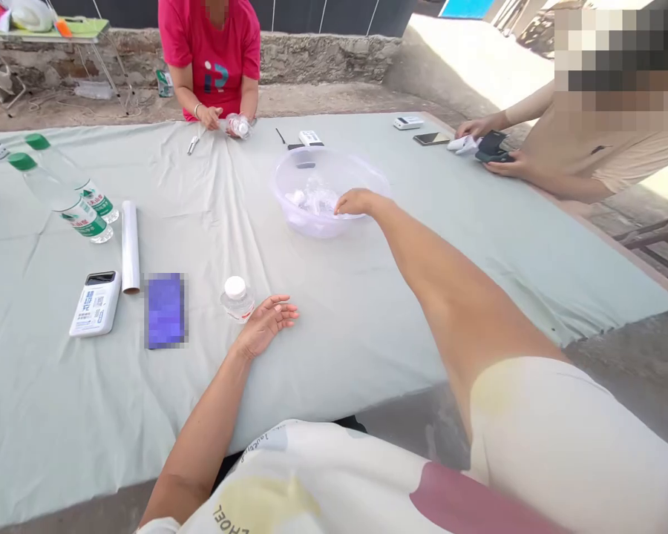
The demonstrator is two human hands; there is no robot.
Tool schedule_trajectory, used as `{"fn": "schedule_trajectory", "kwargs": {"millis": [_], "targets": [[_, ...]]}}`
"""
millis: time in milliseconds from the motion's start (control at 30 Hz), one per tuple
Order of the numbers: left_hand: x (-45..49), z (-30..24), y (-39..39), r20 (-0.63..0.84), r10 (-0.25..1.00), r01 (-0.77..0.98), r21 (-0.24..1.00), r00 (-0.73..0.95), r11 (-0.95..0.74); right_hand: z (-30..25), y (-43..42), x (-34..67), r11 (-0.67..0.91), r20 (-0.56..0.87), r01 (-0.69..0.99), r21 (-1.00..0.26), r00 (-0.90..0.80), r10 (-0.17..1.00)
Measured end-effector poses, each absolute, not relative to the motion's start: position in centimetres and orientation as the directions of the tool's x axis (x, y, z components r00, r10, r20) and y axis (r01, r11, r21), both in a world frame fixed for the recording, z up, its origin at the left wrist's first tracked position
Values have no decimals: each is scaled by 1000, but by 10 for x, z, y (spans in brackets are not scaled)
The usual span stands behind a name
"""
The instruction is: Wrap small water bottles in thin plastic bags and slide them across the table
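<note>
While the person is leaning over a cloth-covered table (367, 334), the scene is laying out like this:
Table: two other people are sitting at its far edge and right side, each handling small items of their own.
Bowl: a clear plastic bowl (289, 174) is standing near the middle, holding small clear and white pieces (312, 199).
Right hand: the right hand (356, 202) is reaching over the bowl's rim, fingers dipping among the pieces; whether they are closing on one I cannot tell.
Left hand: the left hand (264, 322) is lying on the cloth, fingers spread and holding nothing, just beside the jar.
Jar: a small white-capped jar (237, 298) is standing upright, cap on.
Progress: picking from the bowl is seemingly only beginning; nothing is lifted out yet.
Hidden: the right fingertips are blending into the pieces, which are too blurred to name; a purple patch left of the jar is pixelated.
</note>
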State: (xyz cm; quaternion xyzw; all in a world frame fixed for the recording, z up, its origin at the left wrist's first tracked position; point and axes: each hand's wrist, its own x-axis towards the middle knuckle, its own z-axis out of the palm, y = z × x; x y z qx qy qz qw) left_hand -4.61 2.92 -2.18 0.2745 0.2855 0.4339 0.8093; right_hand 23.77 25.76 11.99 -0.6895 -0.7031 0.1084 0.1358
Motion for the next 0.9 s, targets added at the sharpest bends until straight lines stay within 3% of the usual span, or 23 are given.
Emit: {"fn": "schedule_trajectory", "kwargs": {"millis": [167, 400, 633, 767, 900], "targets": [[-46, -24, 31, -223, 853, -536, 695, 473, 479, 112, 274, 227, -220, -266, 950, -222, 158, 951], [-47, -27, 31, -226, 849, -525, 701, 477, 482, 102, 290, 233, -267, -307, 927, -264, 182, 934], [-47, -28, 31, -218, 846, -530, 696, 487, 484, 122, 292, 246, -230, -124, 819, -525, 194, 973], [-47, -27, 31, -222, 845, -524, 700, 486, 485, 130, 277, 258, -105, 26, 498, -861, 250, 968], [-47, -24, 30, -210, 849, -522, 710, 485, 474, 134, 248, 261, -27, 52, 219, -975, 347, 936]]}}
